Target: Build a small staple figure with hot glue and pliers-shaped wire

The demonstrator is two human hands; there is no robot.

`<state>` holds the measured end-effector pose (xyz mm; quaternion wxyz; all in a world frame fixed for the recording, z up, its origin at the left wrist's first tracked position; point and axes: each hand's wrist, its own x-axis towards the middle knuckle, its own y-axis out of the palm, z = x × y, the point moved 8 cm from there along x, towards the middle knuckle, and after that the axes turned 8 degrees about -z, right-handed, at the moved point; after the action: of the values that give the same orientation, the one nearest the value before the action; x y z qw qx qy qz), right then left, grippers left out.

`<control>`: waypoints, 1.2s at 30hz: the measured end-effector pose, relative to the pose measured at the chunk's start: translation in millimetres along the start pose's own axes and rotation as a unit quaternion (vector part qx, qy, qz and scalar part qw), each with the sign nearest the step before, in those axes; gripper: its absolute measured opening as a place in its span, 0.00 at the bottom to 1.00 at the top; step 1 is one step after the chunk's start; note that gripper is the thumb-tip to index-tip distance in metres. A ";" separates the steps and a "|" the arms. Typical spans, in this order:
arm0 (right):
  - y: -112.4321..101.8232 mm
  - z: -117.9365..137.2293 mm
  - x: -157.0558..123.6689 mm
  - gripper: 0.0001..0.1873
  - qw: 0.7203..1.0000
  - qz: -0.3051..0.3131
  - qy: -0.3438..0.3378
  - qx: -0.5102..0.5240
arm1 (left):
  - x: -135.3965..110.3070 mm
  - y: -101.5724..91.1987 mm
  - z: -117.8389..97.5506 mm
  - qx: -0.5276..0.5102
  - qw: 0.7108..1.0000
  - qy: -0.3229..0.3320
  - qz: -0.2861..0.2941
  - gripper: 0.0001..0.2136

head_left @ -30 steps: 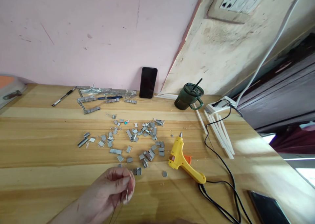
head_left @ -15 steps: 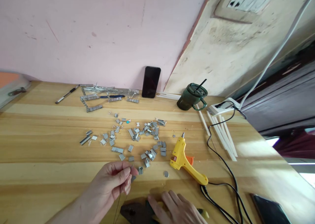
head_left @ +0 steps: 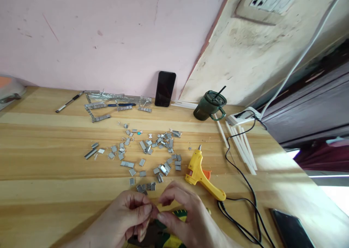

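My left hand (head_left: 133,217) is closed in a pinch at the front of the table. The thin wire that hung from it a moment ago is hard to see now. Close against its fingertips is my right hand (head_left: 188,215), thumb and index finger curved but apart, with nothing visible between them. Beneath both hands lie pliers (head_left: 170,240) with green and yellow handles, partly hidden. Small grey metal pieces (head_left: 147,187) rest just beyond my fingers, and several more metal pieces (head_left: 163,168) are scattered farther back.
A yellow glue gun (head_left: 203,177) lies to the right, its black cord (head_left: 247,179) trailing. White sticks (head_left: 242,150), a green mug (head_left: 209,105) and a power strip (head_left: 244,115) are behind it. One phone (head_left: 165,89) leans on the wall; another phone (head_left: 291,228) lies front right.
My right hand has lifted off the pliers and come up beside my left fingertips. My left hand keeps its pinch. The view has shifted slightly.
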<state>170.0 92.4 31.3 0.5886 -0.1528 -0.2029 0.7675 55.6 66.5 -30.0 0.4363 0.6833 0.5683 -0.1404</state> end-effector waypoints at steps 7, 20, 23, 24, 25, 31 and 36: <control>5.9 -1.6 6.6 0.10 0.997 0.020 0.057 0.041 | 3.0 1.7 5.7 0.044 0.999 -0.002 0.003 0.21; 5.6 7.2 4.7 0.09 0.999 0.009 -0.037 0.023 | -2.7 6.7 0.8 0.037 0.999 -0.013 -0.008 0.20; 4.3 2.2 6.6 0.08 0.999 0.013 -0.003 0.037 | -3.5 4.5 2.1 0.018 0.998 -0.041 -0.033 0.19; 3.0 0.0 7.3 0.08 0.999 0.013 0.011 0.046 | -3.9 3.8 1.4 0.015 0.998 -0.045 -0.038 0.19; 1.3 -1.8 8.0 0.08 0.998 0.013 0.023 0.055 | -4.4 3.5 0.5 0.014 0.998 -0.046 -0.038 0.20; -8.3 -6.4 11.2 0.07 0.997 0.010 0.041 0.063 | -3.7 0.0 -1.8 0.062 0.997 -0.030 -0.036 0.19; -11.0 -4.3 13.4 0.08 0.998 0.010 0.041 0.039 | 4.9 -2.0 4.1 0.102 0.995 -0.004 -0.021 0.17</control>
<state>177.8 108.3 33.0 0.5940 -0.1630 -0.1476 0.7738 56.7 66.5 -36.6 0.3634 0.7117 0.5634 -0.2097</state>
